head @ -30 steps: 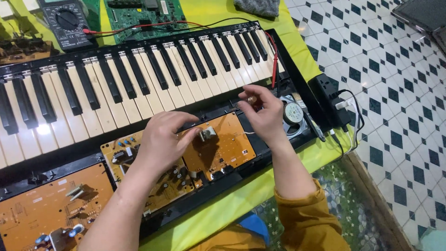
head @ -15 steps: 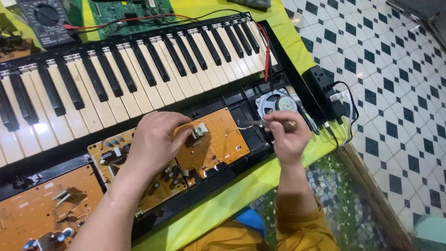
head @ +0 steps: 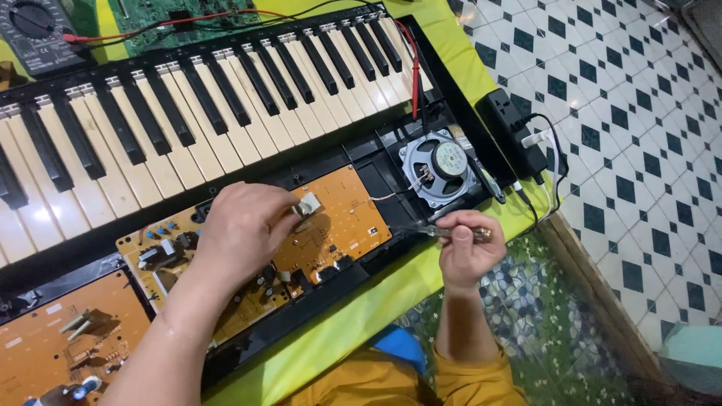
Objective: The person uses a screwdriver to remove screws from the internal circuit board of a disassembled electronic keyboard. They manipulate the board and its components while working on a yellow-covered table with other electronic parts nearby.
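Note:
An opened electronic keyboard (head: 226, 98) lies on a yellow-green table cover, its orange circuit board (head: 338, 225) exposed below the keys. My left hand (head: 244, 225) rests on that board, fingers pinching a small white component (head: 307, 204). My right hand (head: 466, 244) is at the keyboard's front right corner, closed around a thin metal tool (head: 444, 231) whose tip points left toward the board. A round grey speaker (head: 440, 169) sits just above my right hand.
A second orange board (head: 60, 346) lies at the lower left. A multimeter (head: 37, 30) and green board (head: 188, 19) sit behind the keys, with a red probe lead (head: 414, 68) across them. A black power strip (head: 515, 131) hangs at the table's right edge over tiled floor.
My right hand has drawn back from the keys and speaker to the keyboard's front edge, now gripping the thin tool. My left hand has stayed on the board.

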